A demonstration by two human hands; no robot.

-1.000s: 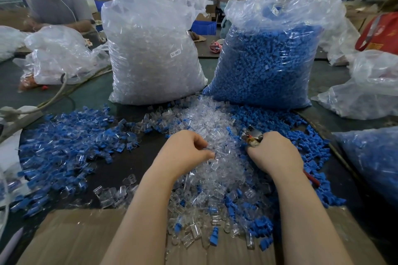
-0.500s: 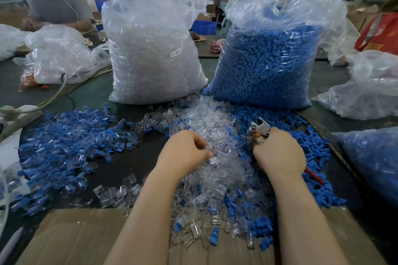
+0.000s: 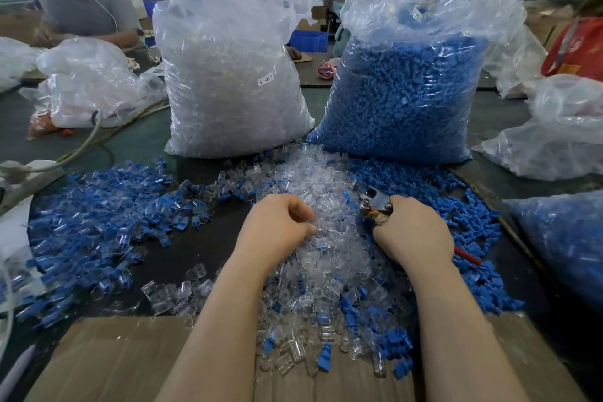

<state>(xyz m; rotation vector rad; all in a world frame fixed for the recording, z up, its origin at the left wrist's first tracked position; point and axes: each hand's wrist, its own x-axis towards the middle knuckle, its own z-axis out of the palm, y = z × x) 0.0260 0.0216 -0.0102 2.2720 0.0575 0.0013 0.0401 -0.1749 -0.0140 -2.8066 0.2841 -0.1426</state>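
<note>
At the far left a white power strip lies on the dark green table. Behind it sits a crumpled clear bag, and beyond that a person in a grey shirt. In front of these spreads a wide heap of blue-and-clear pieces, and a sheet of cardboard covers the near table edge. Further right a tall bag of clear parts stands upright with a small white label on its front. The left hand rests knuckles-up on the left slope of the pile of loose clear plastic pieces, which runs from between the two big bags down onto the cardboard. Its fingers are curled under with the tips sunk among the pieces; whether they have hold of one cannot be told. Just right of the pile the right hand is closed firmly round a pair of pliers. The metal head sticks out past the thumb, pointing up and left, near the left hand but apart from it, and a red handle tip shows at the hand's far side. Behind stands a bag of blue parts, with loose blue pieces spilled around its foot. At the far right lie more clear bags and a second blue-filled bag.
</note>
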